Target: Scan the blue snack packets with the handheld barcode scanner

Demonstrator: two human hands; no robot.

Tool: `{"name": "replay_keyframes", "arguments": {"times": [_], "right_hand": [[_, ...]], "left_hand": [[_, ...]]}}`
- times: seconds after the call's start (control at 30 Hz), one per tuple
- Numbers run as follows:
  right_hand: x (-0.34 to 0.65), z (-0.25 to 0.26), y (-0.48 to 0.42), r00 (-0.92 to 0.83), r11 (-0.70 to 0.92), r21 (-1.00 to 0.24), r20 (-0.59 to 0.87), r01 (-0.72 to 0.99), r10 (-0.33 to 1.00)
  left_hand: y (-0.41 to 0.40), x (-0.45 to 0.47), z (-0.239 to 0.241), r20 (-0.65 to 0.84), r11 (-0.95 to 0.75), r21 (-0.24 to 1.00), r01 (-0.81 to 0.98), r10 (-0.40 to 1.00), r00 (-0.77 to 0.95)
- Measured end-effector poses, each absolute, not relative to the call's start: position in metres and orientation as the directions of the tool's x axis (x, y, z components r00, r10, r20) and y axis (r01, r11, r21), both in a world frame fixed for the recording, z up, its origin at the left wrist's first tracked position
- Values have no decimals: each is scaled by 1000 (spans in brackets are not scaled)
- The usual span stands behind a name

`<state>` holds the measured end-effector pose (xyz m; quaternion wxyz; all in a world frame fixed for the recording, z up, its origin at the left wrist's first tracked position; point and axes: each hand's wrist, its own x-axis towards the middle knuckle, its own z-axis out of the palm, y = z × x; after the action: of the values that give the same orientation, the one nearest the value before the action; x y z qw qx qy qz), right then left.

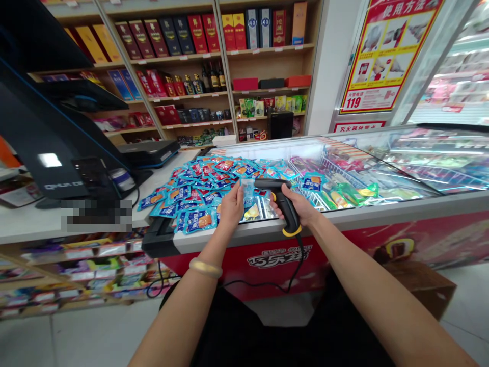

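Observation:
My left hand [231, 208] is closed on a small clear-and-blue snack packet [248, 189], held upright over the freezer lid. My right hand [300, 205] grips the handle of a black barcode scanner [280, 196] with a yellow base, its head pointing left at the packet. A black cable [294, 270] hangs from the scanner down the freezer's front. Behind the hands, a heap of blue and red snack packets [198, 183] lies spread over the glass lid. A pale bangle [205, 267] sits on my left wrist.
The chest freezer [344, 239] has a sliding glass lid with wire baskets of frozen goods inside. A black checkout terminal [49, 153] stands on the white counter at left. Shelves of boxed goods [214, 61] line the back wall. A cardboard box [424, 285] sits on the floor at right.

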<state>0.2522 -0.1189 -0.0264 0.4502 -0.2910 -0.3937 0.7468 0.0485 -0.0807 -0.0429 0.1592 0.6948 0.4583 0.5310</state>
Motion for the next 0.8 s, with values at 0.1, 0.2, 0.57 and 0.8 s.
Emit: {"name": "replay_keyframes", "arguments": {"times": [0.1, 0.2, 0.57, 0.8], "right_hand": [[253, -26, -119, -425, -286, -855, -87, -432, 901], [252, -25, -119, -425, -295, -854, -97, -429, 900], [286, -20, -119, -192, -172, -776, -67, -607, 979], [364, -18, -129, 106, -7, -747, -103, -664, 989]], "left_hand": [[-82, 49, -42, 565, -499, 710, 498, 825, 21], [-83, 48, -41, 555, -486, 704, 519, 832, 26], [-73, 90, -34, 673, -621, 389, 680, 696, 250], [-59, 188, -20, 448, -651, 204, 731, 726, 521]]}}
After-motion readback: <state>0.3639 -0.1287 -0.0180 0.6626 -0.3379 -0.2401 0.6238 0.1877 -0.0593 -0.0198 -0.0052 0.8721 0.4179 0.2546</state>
